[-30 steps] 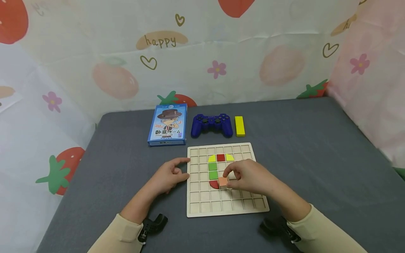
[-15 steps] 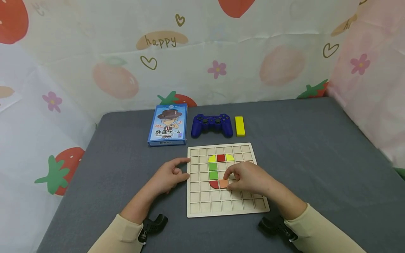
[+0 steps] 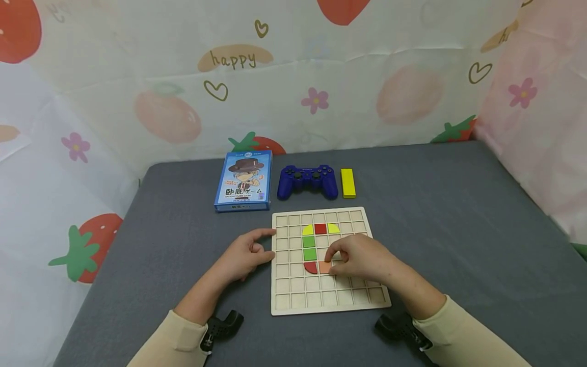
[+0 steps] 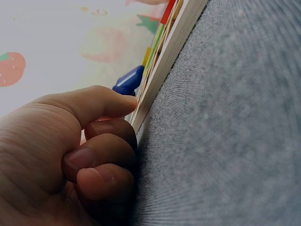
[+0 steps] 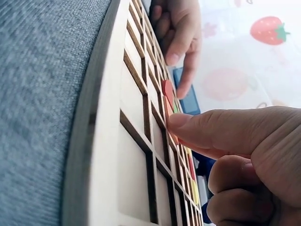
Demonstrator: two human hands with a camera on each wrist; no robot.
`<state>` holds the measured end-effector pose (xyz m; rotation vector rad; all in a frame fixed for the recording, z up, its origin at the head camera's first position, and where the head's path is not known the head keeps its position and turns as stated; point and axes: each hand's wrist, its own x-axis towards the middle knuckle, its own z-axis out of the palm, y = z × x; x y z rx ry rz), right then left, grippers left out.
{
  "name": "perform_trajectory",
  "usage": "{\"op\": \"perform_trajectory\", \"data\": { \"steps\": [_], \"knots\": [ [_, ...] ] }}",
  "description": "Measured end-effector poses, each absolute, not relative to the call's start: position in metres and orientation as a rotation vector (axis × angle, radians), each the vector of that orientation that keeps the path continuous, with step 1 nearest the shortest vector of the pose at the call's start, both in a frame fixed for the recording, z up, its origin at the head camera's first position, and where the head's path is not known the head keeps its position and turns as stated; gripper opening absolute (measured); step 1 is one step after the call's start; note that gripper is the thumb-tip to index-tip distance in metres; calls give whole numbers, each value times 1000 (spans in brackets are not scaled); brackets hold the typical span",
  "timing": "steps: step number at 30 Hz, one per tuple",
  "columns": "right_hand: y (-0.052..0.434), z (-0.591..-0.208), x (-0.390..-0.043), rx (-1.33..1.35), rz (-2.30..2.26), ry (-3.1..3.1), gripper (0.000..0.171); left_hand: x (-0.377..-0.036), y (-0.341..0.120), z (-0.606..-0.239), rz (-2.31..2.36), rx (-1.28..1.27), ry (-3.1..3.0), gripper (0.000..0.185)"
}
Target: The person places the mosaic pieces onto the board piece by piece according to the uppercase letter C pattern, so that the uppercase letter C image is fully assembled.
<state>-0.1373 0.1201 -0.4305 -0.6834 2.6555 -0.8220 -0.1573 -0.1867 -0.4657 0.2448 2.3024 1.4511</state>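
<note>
A wooden grid board lies flat on the table. My right hand pinches an orange square block between thumb and forefinger. The block sits down in a cell beside a red quarter-round block. In the right wrist view, the thumb touches the orange block's side. My left hand rests at the board's left edge, with outstretched forefinger and thumb touching it and the other fingers folded in. Two green squares, a red square and yellow quarter-rounds fill other cells.
Behind the board stand a blue card-game box, a blue game controller and a yellow bar in a row. A grey cloth covers the table. Printed curtains hang at the back and sides.
The orange block has gone from tilted and raised to flat in its cell, right of the red quarter-round. My right hand came slightly lower with it. The left hand stayed still.
</note>
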Motion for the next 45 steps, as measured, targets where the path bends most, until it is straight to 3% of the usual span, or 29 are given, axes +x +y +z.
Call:
{"op": "perform_trajectory", "data": {
  "steps": [9,26,37,45],
  "knots": [
    [136,-415,-141,-678,-948,2647,19,-156,-186,-466,1454,239,2304,57],
    [189,-381,-151,-394,-1110,2714,26,-156,-184,-465,1426,229,2326,56],
    [220,-386,-138,-346,-1090,2761,32,-157,-185,-463,1431,239,2317,56],
    [234,-412,-122,-326,-1093,2675,39,-156,-186,-463,1431,230,2325,55]
  ]
}}
